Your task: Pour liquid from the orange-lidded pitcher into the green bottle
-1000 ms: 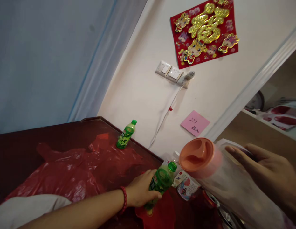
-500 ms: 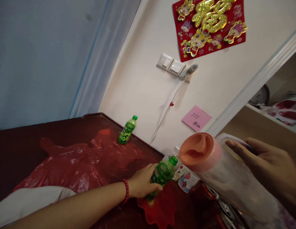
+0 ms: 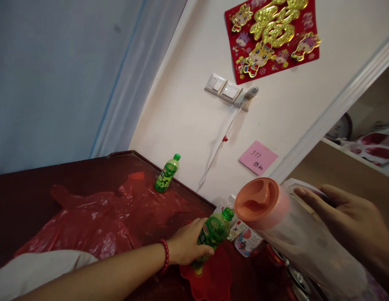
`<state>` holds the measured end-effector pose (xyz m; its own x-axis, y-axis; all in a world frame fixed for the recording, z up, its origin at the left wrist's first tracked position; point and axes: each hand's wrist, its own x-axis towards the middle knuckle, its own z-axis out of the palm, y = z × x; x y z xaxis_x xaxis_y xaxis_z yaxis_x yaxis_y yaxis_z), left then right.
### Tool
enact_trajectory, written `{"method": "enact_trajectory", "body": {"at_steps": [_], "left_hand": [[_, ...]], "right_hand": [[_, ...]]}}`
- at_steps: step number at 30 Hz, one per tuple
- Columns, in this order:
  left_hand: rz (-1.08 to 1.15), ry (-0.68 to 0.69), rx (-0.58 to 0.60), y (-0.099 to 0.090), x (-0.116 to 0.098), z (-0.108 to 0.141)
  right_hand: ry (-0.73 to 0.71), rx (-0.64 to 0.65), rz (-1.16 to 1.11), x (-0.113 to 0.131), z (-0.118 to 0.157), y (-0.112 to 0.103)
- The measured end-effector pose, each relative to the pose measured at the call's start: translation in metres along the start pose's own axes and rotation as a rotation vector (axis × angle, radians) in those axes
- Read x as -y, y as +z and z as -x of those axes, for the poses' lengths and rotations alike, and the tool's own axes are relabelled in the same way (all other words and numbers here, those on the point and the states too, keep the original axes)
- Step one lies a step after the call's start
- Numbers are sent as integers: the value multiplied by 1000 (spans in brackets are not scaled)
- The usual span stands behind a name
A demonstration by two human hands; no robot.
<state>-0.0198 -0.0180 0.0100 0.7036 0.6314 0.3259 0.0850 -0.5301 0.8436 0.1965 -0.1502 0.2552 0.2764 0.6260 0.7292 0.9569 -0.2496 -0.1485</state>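
My left hand [image 3: 189, 243], with a red bead bracelet at its wrist, is wrapped round a green bottle [image 3: 214, 230] with a green cap. The bottle leans to the right over a red scalloped item [image 3: 209, 274]. On the right, my right hand [image 3: 347, 213] grips the handle of a large translucent pitcher [image 3: 307, 246] with an orange lid [image 3: 258, 199]. The pitcher is tilted, its lid towards the green bottle. Another green bottle [image 3: 167, 173] stands by the wall, beside a crumpled red plastic bag [image 3: 97, 219].
The dark red table [image 3: 21, 192] has a raised edge along the wall. Small printed cartons [image 3: 247, 241] stand behind the pitcher, and cans [image 3: 297, 279] sit below it. A white cord [image 3: 213, 159] hangs from the socket. Shelves are at the right.
The view has shifted slightly, so things on the table appear a little lower. Both hands keep their holds, and the pitcher's lid shows slightly further left.
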Motion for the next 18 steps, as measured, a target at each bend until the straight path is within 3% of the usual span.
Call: {"method": "enact_trajectory", "body": {"at_steps": [5, 18], "left_hand": [[-3, 1, -8, 0, 1, -1], [-11, 13, -6, 0, -1, -1]], "right_hand": [[106, 56, -26, 4, 1, -3], [91, 63, -25, 1, -1, -2]]}}
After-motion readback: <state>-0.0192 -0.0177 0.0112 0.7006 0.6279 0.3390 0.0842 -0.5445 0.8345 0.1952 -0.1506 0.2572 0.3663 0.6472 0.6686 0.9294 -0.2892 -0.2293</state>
